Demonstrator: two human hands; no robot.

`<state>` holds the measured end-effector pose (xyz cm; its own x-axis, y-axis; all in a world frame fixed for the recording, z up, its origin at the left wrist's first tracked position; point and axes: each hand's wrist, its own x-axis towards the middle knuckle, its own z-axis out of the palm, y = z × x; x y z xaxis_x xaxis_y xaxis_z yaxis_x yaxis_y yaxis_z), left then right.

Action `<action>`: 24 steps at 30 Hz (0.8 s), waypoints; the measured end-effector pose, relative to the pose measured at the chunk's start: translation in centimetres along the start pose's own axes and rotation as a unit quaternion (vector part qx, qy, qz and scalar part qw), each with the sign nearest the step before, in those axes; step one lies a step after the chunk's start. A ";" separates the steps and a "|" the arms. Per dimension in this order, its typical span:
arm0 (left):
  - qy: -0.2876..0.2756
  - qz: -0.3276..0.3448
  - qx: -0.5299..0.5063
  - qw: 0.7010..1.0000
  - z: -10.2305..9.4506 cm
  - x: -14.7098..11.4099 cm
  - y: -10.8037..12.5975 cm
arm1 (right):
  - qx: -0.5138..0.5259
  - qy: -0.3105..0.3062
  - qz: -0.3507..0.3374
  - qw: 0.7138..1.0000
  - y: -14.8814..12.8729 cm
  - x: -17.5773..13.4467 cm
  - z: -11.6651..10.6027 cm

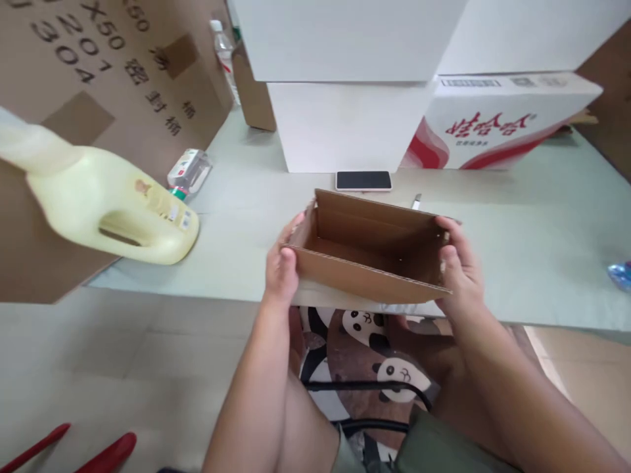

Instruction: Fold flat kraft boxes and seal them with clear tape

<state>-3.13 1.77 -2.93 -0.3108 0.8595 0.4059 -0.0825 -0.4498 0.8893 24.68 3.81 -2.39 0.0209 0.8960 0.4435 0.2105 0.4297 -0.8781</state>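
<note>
An open-topped brown cardboard box (367, 272) is held between my two hands at the front edge of the table, its inside showing bare cardboard. My left hand (283, 266) grips its left end, with the thumb on the near corner. On the right end, my right hand (461, 263) is closed round the torn-looking edge, thumb and fingers on the rim. Just behind the box lie a small utility knife (417, 201), partly hidden by it, and a phone (363, 180) with a dark screen.
White boxes (345, 125) are stacked at the back, beside a red-and-white carton (488, 125). A large yellow jug (118, 203) stands on the left, near a small clear bottle (190, 172) lying down. A big printed carton (123, 79) borders the table (547, 249).
</note>
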 end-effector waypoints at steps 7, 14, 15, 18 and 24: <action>0.068 0.018 0.029 0.997 1.3 -1.3 -0.6 | 0.036 -0.029 -0.049 0.998 0.3 0.4 -1.0; 0.030 0.012 0.006 0.999 4.5 -2.2 0.3 | 0.035 -0.048 -0.069 0.996 0.0 -0.7 -3.8; 0.024 0.011 0.010 1.000 4.9 -2.5 0.4 | 0.039 -0.047 -0.071 0.996 0.0 -0.8 -4.1; 0.020 0.018 0.033 0.999 5.7 -3.3 0.4 | 0.051 -0.039 -0.075 0.995 -0.1 -1.2 -4.9; -0.069 -0.015 0.183 0.981 5.1 -3.7 1.3 | 0.088 -0.048 -0.031 0.994 0.7 -1.4 -6.0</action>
<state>2.76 -0.71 -2.20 -0.1797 0.9070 0.3809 0.2628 -0.3289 0.9071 30.65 2.17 -2.51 -0.0817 0.8696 0.4869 0.0333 0.4906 -0.8707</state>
